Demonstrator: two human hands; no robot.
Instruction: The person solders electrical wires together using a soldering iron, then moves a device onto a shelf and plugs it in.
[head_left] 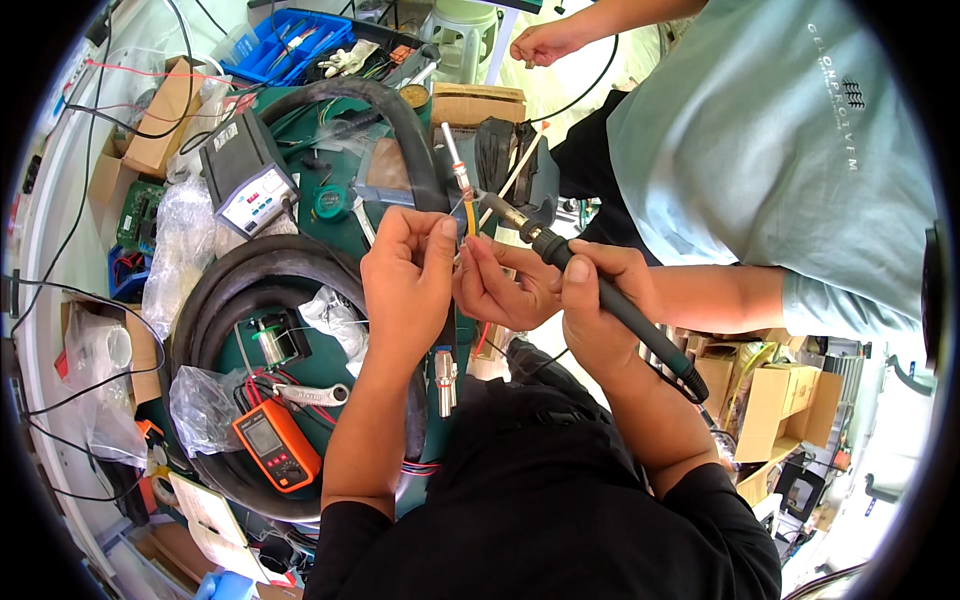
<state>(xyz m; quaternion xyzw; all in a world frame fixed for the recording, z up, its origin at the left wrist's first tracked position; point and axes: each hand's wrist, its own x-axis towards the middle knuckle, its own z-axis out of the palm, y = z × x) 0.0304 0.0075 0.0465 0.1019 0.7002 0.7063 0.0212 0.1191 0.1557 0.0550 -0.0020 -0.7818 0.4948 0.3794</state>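
My right hand [603, 300] is wrapped round the black handle of a soldering iron [645, 335]. Its tip points up and left, against or very close to a metal connector pin [460, 172] on a yellow wire [471, 218]. Thumb and fingers of my left hand [408, 275] are pinched beside that wire; a thin strand like solder wire seems to run from them, too fine to be sure. From the right, a co-worker's hand [510, 287] reaches in and pinches around the yellow wire's lower part.
A soldering station [250, 180] stands left of my hands. Thick black cable [190, 330] lies coiled on the green mat, with an orange multimeter [277, 447] and a wrench [312, 394] over it. The co-worker in a light-green shirt [740, 160] stands close at the right.
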